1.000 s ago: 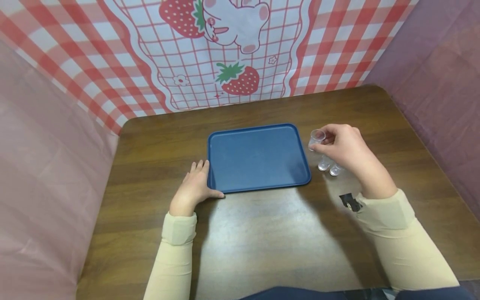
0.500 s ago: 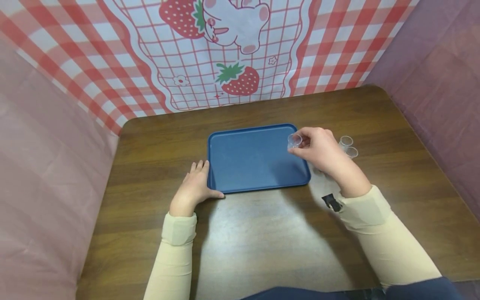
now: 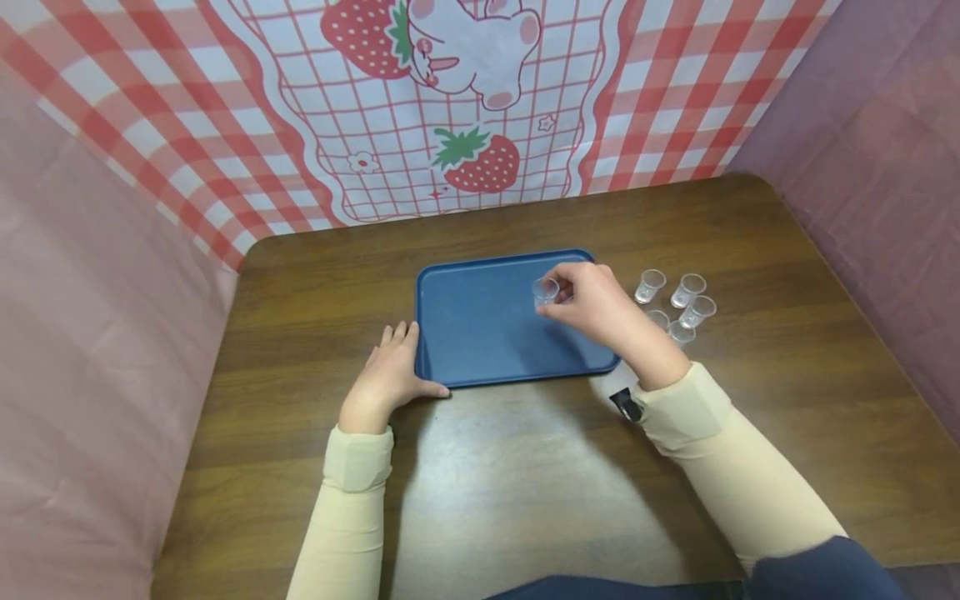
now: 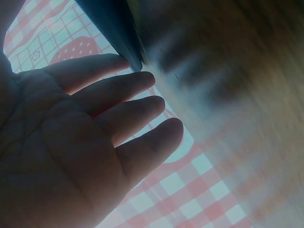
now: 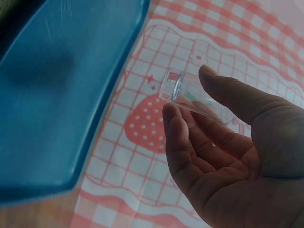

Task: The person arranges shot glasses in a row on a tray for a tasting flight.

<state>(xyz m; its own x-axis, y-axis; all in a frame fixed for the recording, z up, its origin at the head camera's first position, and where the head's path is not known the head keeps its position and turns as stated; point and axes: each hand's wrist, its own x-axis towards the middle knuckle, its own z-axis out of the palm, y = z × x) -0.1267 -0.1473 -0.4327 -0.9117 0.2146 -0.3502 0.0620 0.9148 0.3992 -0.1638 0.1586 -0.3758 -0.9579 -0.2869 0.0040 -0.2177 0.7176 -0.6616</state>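
My right hand (image 3: 588, 304) pinches a small clear shot glass (image 3: 545, 292) between thumb and fingers, over the right half of the blue tray (image 3: 480, 321). In the right wrist view the shot glass (image 5: 197, 95) shows its thick base, held above the tray's surface. At the tray's left edge rests my left hand (image 3: 386, 379), its fingers straight and spread, the thumb along the front corner. The left wrist view has the left hand's fingers (image 4: 137, 109) extended, the index fingertip at the tray's edge.
Several more clear shot glasses stand on the wooden table (image 3: 495, 475) right of the tray, among them one at the back left (image 3: 649, 286) and one at the right (image 3: 698, 312). A checked cloth with strawberries (image 3: 480, 162) hangs behind the table.
My right hand has carried the shot glass leftward from beside the other glasses to above the tray, uncovering the glasses on the table. My left hand stays put.
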